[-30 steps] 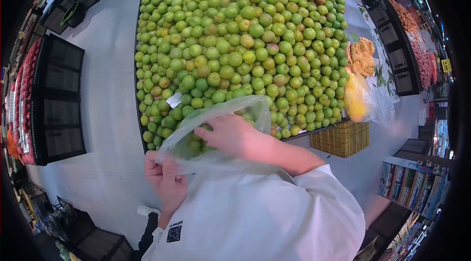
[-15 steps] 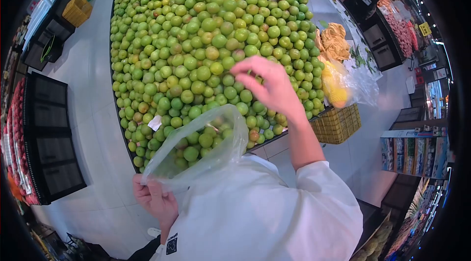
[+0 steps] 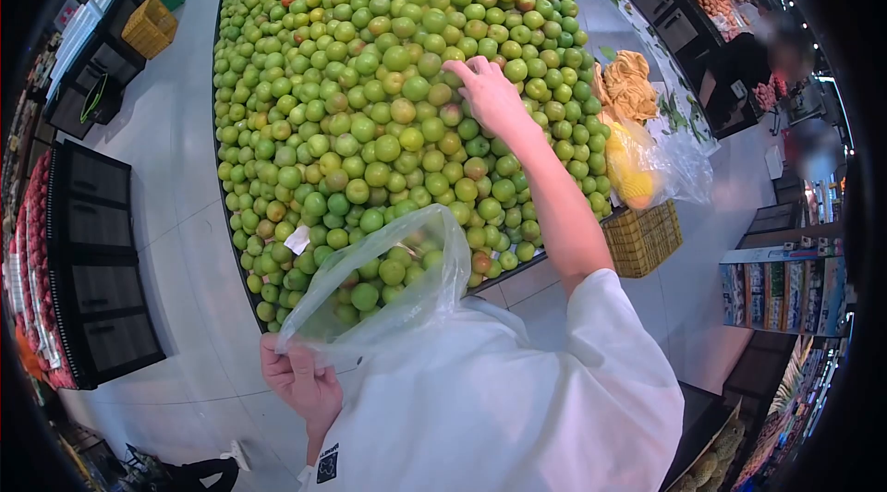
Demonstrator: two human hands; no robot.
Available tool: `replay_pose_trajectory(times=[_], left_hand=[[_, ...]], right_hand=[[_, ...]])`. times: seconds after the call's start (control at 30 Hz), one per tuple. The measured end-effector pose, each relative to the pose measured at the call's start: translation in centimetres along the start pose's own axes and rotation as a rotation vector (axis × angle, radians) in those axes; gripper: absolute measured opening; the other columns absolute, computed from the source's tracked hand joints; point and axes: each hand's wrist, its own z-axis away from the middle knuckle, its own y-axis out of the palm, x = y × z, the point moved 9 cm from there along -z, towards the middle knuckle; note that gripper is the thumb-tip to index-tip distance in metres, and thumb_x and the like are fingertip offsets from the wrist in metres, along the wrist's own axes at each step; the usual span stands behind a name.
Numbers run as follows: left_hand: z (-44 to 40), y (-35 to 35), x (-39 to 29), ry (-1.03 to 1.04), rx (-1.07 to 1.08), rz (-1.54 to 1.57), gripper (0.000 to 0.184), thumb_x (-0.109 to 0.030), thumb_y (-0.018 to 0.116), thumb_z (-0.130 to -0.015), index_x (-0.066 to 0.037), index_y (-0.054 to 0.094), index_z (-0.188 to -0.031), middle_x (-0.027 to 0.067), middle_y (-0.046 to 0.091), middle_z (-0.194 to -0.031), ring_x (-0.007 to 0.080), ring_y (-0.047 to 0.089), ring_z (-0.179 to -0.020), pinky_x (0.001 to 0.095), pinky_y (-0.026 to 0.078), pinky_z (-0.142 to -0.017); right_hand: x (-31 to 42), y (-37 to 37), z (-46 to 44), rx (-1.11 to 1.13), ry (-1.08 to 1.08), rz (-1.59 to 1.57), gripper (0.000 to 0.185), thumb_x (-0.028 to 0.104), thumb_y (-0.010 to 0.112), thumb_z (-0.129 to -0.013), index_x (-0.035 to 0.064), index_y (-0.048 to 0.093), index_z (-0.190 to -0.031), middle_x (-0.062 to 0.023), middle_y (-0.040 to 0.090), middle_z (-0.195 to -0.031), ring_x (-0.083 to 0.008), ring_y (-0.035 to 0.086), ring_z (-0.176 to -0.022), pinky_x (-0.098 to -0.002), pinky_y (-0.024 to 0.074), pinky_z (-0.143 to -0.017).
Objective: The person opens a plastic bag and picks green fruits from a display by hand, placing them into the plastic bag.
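A big heap of green plums (image 3: 370, 113), some tinged yellow or red, covers a display stand in front of me. My right hand (image 3: 490, 95) stretches out over the upper middle of the heap. Its fingers are apart and bent down at the plums; no plum shows in its grasp. Low on the left, my left hand (image 3: 300, 379) pinches the rim of a clear plastic bag (image 3: 319, 303) between thumb and fingers. The bag's mouth gapes wide over the near edge of the heap, and plums show through its film.
Right of the heap lie a crumpled orange cloth (image 3: 630, 85) and yellow fruit in clear plastic (image 3: 630, 173), above a yellow woven basket (image 3: 644, 238). Black cabinets (image 3: 97, 261) stand along the left. Other people (image 3: 739, 76) are at the far right. A white scrap (image 3: 297, 240) lies among the plums.
My right hand has moved farther up the heap, away from me. My left hand still pinches the bag, which has shifted only slightly in view. People at the right have moved.
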Motion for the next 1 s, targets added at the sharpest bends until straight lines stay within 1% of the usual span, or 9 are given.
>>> replay_pose_trajectory(times=[0.17, 0.27, 0.33, 0.43, 0.5, 0.57, 0.77, 0.83, 1.0], left_hand=[[0.2, 0.1, -0.1, -0.029, -0.033, 0.015, 0.021, -0.014, 0.065, -0.094, -0.008, 0.045, -0.089, -0.0031, 0.049, -0.067, 0.0012, 0.037, -0.052, 0.0172, 0.029, -0.042], [0.3, 0.0, -0.1, -0.019, -0.038, 0.015, 0.021, -0.014, 0.065, -0.093, -0.008, 0.045, -0.089, -0.0032, 0.049, -0.067, 0.0011, 0.037, -0.051, 0.0169, 0.029, -0.042], [0.4, -0.2, -0.1, -0.012, -0.043, 0.017, 0.022, -0.014, 0.065, -0.093, -0.008, 0.045, -0.088, -0.0033, 0.049, -0.067, 0.0011, 0.037, -0.051, 0.0168, 0.029, -0.042], [0.4, -0.3, 0.1, -0.023, -0.033, 0.021, 0.021, -0.013, 0.065, -0.093, -0.008, 0.045, -0.088, -0.0030, 0.050, -0.067, 0.0012, 0.037, -0.051, 0.0168, 0.030, -0.042], [0.2, -0.1, 0.2, -0.006, -0.024, 0.014, 0.021, -0.015, 0.065, -0.094, -0.008, 0.046, -0.089, -0.0027, 0.049, -0.066, 0.0015, 0.036, -0.049, 0.0171, 0.029, -0.039], [0.1, 0.0, 0.1, 0.012, -0.018, 0.005, 0.021, -0.017, 0.065, -0.094, -0.008, 0.047, -0.089, -0.0023, 0.048, -0.065, 0.0017, 0.036, -0.047, 0.0174, 0.029, -0.036], [0.1, 0.1, 0.1, -0.006, -0.021, 0.009, 0.021, -0.017, 0.065, -0.094, -0.008, 0.047, -0.089, -0.0015, 0.049, -0.068, 0.0017, 0.036, -0.048, 0.0169, 0.029, -0.036], [0.1, 0.4, -0.2, 0.001, -0.025, 0.006, 0.021, -0.017, 0.066, -0.094, -0.008, 0.047, -0.089, -0.0014, 0.050, -0.069, 0.0017, 0.036, -0.048, 0.0169, 0.029, -0.036], [0.2, 0.4, 0.0, -0.031, -0.044, -0.010, 0.022, -0.015, 0.065, -0.094, -0.008, 0.044, -0.088, -0.0027, 0.049, -0.068, 0.0012, 0.035, -0.051, 0.0168, 0.029, -0.041]], right_hand=[[-0.7, 0.5, -0.3, -0.039, -0.049, 0.009, 0.047, 0.007, 0.058, -0.086, 0.0175, 0.050, -0.130, -0.0178, 0.055, -0.114, -0.0373, 0.054, -0.107, -0.0429, 0.0499, -0.087], [-1.9, -2.1, 0.6, -0.353, -0.028, -0.327, 0.036, 0.016, 0.058, -0.094, 0.0151, 0.050, -0.129, -0.0158, 0.058, -0.111, -0.0314, 0.057, -0.099, -0.0401, 0.0521, -0.079], [-5.2, 0.7, 2.5, -0.376, 0.538, -1.707, 0.033, 0.029, 0.050, -0.101, 0.0083, 0.049, -0.127, -0.0128, 0.059, -0.108, -0.0240, 0.058, -0.090, -0.0338, 0.0522, -0.071], [-2.1, 0.3, 3.7, -0.139, 0.444, -2.353, 0.041, 0.038, 0.040, -0.104, 0.0027, 0.048, -0.124, -0.0134, 0.057, -0.112, -0.0210, 0.057, -0.089, -0.0287, 0.0510, -0.069], [-1.2, 0.1, 5.2, -0.179, 0.540, -2.319, 0.047, 0.043, 0.037, -0.104, 0.0004, 0.048, -0.121, -0.0127, 0.057, -0.107, -0.0194, 0.055, -0.081, -0.0240, 0.0486, -0.059], [1.4, -0.3, 5.8, 0.093, 0.359, -2.482, 0.050, 0.048, 0.036, -0.103, 0.0022, 0.049, -0.116, -0.0101, 0.056, -0.098, -0.0170, 0.054, -0.076, -0.0216, 0.0451, -0.051], [7.0, -3.0, 8.7, 0.150, 0.398, -2.390, 0.054, 0.054, 0.033, -0.102, 0.0036, 0.049, -0.111, -0.0064, 0.053, -0.087, -0.0143, 0.051, -0.066, -0.0208, 0.0374, -0.041], [10.6, -4.8, 10.0, 0.343, 0.203, -2.174, 0.052, 0.054, 0.035, -0.101, 0.0054, 0.050, -0.111, -0.0053, 0.055, -0.083, -0.0128, 0.054, -0.067, -0.0220, 0.0385, -0.042], [20.6, -4.7, 13.8, 0.571, -0.382, -0.895, 0.042, 0.038, 0.062, -0.090, 0.0063, 0.056, -0.117, -0.0159, 0.063, -0.100, -0.0292, 0.062, -0.090, -0.0371, 0.0514, -0.075]])
